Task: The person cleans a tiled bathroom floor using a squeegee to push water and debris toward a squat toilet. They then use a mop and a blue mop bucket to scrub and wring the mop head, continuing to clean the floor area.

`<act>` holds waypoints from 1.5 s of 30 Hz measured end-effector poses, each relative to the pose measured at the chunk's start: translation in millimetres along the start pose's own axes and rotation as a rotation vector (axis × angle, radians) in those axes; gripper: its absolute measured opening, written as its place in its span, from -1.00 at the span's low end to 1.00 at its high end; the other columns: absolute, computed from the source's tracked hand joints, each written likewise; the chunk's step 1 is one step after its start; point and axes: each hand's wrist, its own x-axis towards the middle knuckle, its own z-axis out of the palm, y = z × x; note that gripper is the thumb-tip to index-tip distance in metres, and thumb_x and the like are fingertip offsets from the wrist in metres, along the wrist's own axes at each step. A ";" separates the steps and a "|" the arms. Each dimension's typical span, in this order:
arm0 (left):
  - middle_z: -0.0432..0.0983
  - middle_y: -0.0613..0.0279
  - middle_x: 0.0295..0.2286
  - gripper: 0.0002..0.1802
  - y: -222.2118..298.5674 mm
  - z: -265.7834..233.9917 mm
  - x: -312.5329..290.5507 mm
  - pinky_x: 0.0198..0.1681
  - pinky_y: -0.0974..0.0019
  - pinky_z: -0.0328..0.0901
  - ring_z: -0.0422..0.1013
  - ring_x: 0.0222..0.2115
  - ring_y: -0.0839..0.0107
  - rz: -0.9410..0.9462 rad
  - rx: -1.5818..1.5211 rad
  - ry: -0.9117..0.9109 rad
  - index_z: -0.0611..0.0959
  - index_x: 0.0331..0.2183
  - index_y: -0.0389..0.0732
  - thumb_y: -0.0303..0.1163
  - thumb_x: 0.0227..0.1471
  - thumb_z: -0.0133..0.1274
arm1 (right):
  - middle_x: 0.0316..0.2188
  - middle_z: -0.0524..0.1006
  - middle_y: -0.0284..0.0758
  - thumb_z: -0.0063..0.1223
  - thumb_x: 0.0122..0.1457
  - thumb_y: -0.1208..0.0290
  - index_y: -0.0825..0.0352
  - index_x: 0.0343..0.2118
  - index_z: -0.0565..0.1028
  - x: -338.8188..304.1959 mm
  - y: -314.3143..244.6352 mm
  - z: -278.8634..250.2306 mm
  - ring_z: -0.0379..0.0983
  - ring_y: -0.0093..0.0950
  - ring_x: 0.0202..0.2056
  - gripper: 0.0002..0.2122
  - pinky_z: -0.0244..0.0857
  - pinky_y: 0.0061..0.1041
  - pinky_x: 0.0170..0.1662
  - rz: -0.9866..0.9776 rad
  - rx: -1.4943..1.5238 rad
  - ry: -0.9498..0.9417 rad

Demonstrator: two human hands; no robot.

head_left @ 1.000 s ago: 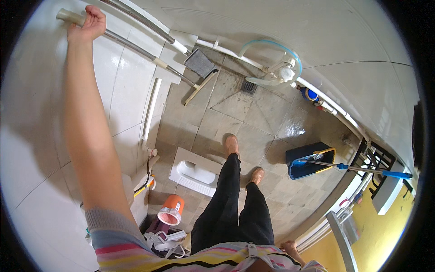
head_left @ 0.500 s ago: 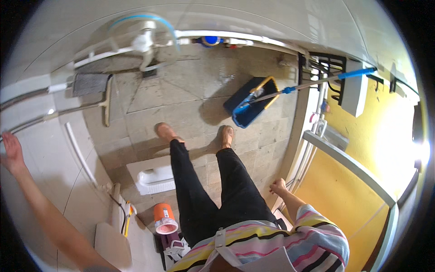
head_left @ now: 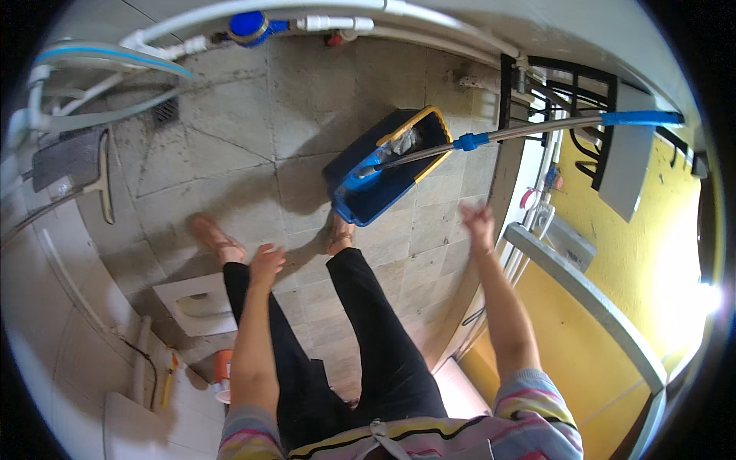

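Observation:
My left hand is in the air above my left shin, fingers loosely apart, with nothing seen in it. Farther right, my right hand reaches forward beside the door frame; it is slightly blurred, its fingers spread and holding nothing. Ahead of both stands a dark blue bucket with a yellow rim, on the floor by my right foot. A mop with a metal pole and a blue grip slants out of it to the right. Its head lies inside the bucket.
A floor squeegee and a grey cloth are at the left wall. White pipes with a blue meter cross the far wall. A squat toilet and an orange tub sit lower left. A black rack stands at right.
My left hand has come away from the squeegee's pole at the left wall and swung in over my legs. My right hand has moved forward and opened. The view has shifted rightward.

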 end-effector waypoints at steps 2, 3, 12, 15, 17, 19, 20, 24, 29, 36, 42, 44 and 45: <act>0.46 0.01 -0.17 -0.14 -22.0 90.1 25.8 -0.11 0.31 0.30 0.44 -0.22 0.29 0.146 0.307 0.011 0.29 0.04 -0.23 0.01 -0.22 0.22 | -0.12 0.43 -0.31 0.11 0.05 0.16 0.34 0.03 0.20 75.0 -60.5 -14.5 0.34 -0.43 -0.07 -0.45 0.21 -0.37 -0.05 -0.002 -0.302 0.105; 0.40 -0.04 -0.11 -0.01 -31.9 132.5 40.8 -0.03 0.26 0.24 0.37 -0.11 0.21 0.077 0.130 -0.029 0.16 0.12 -0.22 0.05 -0.22 0.22 | -0.04 0.40 -0.34 0.04 0.08 0.09 0.30 0.02 0.24 105.5 -90.7 -18.5 0.31 -0.43 -0.03 -0.48 0.13 -0.31 -0.01 -0.033 -0.418 0.113; 0.44 0.00 -0.15 -0.34 -93.2 264.3 127.3 0.05 0.11 0.09 0.32 -0.06 0.13 0.039 -0.407 0.076 0.39 -0.05 -0.20 0.03 -0.13 0.01 | -0.60 0.31 -0.38 -0.12 0.21 0.35 0.27 -0.50 0.36 121.4 -182.5 35.0 0.32 -0.46 -0.38 -0.83 -0.05 0.01 0.17 -0.079 0.420 -0.415; 0.47 -0.16 -0.27 -0.41 -57.9 244.8 119.6 -0.09 0.06 0.23 0.39 -0.18 -0.01 0.125 -0.087 0.228 0.44 -0.17 -0.32 -0.05 -0.15 0.05 | -0.56 0.17 -0.42 -0.22 0.25 0.29 0.23 -0.52 0.23 38.0 -179.4 46.7 0.20 -0.46 -0.37 -0.78 -0.15 0.01 0.21 -0.161 0.286 -0.506; 0.50 -0.20 -0.40 -0.53 -11.8 215.8 117.4 -0.25 0.00 0.32 0.42 -0.34 -0.14 0.247 0.275 0.448 0.49 -0.31 -0.33 -0.12 -0.17 0.08 | -0.49 0.21 -0.37 -0.23 0.24 0.19 0.23 -0.50 0.23 -5.4 -175.8 58.6 0.22 -0.41 -0.29 -0.75 -0.09 -0.07 0.19 -0.287 -0.007 -0.562; 0.50 -0.21 -0.39 -0.53 40.1 176.1 120.3 -0.24 0.00 0.31 0.43 -0.33 -0.11 0.318 0.366 0.480 0.51 -0.35 -0.33 -0.10 -0.19 0.08 | -0.24 0.40 -0.18 -0.25 0.24 0.16 0.30 -0.39 0.34 -42.7 -168.4 73.6 0.28 -0.25 -0.04 -0.72 0.07 -0.10 0.13 -0.276 -0.138 -0.479; 0.50 -0.20 -0.39 -0.53 66.4 155.2 124.0 -0.24 0.00 0.31 0.43 -0.33 -0.10 0.269 0.274 0.400 0.51 -0.36 -0.33 -0.10 -0.21 0.08 | -0.18 0.44 -0.10 -0.24 0.25 0.17 0.33 -0.34 0.39 -59.5 -164.4 81.5 0.28 -0.17 0.03 -0.70 0.15 -0.08 0.10 -0.213 -0.122 -0.335; 0.49 -0.18 -0.40 -0.52 155.8 77.6 137.7 -0.23 0.01 0.30 0.41 -0.31 -0.09 0.433 0.479 0.527 0.52 -0.35 -0.33 -0.11 -0.23 0.11 | -0.07 0.38 0.01 -0.19 0.23 0.23 0.41 -0.10 0.37 -92.0 -155.9 116.3 0.34 -0.14 -0.02 -0.66 0.31 -0.16 0.01 -0.193 -0.108 -0.332; 0.51 -0.16 -0.45 -0.55 195.8 -17.6 138.7 -0.28 0.08 0.34 0.47 -0.41 -0.01 0.522 0.515 0.622 0.54 -0.40 -0.37 -0.13 -0.19 0.06 | -0.08 0.38 0.03 -0.15 0.21 0.23 0.41 -0.11 0.37 -104.7 -149.9 169.8 0.36 -0.16 -0.03 -0.66 0.32 -0.16 0.00 -0.149 -0.055 -0.369; 0.52 -0.16 -0.46 -0.52 192.5 -172.5 132.2 -0.26 0.03 0.32 0.45 -0.35 -0.05 0.414 0.479 0.779 0.56 -0.36 -0.36 -0.09 -0.19 0.04 | -0.05 0.33 0.11 -0.08 0.16 0.24 0.41 -0.15 0.37 -117.0 -136.5 269.6 0.30 -0.08 0.02 -0.67 0.33 -0.16 -0.03 -0.193 -0.098 -0.570; 0.53 -0.06 -0.40 -0.58 208.1 -278.8 130.4 -0.22 0.11 0.32 0.45 -0.30 0.01 0.326 0.351 0.836 0.55 -0.34 -0.30 -0.11 -0.10 0.05 | -0.04 0.31 0.16 0.00 0.11 0.22 0.43 -0.18 0.38 -142.2 -125.8 343.3 0.27 -0.10 0.04 -0.65 0.30 -0.17 -0.01 -0.209 -0.163 -0.660; 0.54 -0.01 -0.40 -0.58 208.8 -299.3 134.2 -0.22 0.12 0.32 0.45 -0.29 0.02 0.381 0.371 0.894 0.55 -0.33 -0.28 -0.10 -0.10 0.06 | -0.04 0.33 0.13 -0.01 0.11 0.25 0.42 -0.19 0.40 -149.2 -123.9 366.5 0.27 -0.14 0.04 -0.68 0.28 -0.20 -0.01 -0.259 -0.238 -0.686; 0.54 0.00 -0.40 -0.58 208.0 -304.2 135.9 -0.22 0.12 0.31 0.45 -0.29 0.02 0.406 0.340 0.901 0.54 -0.32 -0.27 -0.09 -0.09 0.06 | -0.04 0.33 0.12 -0.02 0.12 0.27 0.42 -0.20 0.40 -153.0 -124.5 376.7 0.27 -0.16 0.04 -0.69 0.27 -0.21 -0.01 -0.277 -0.270 -0.697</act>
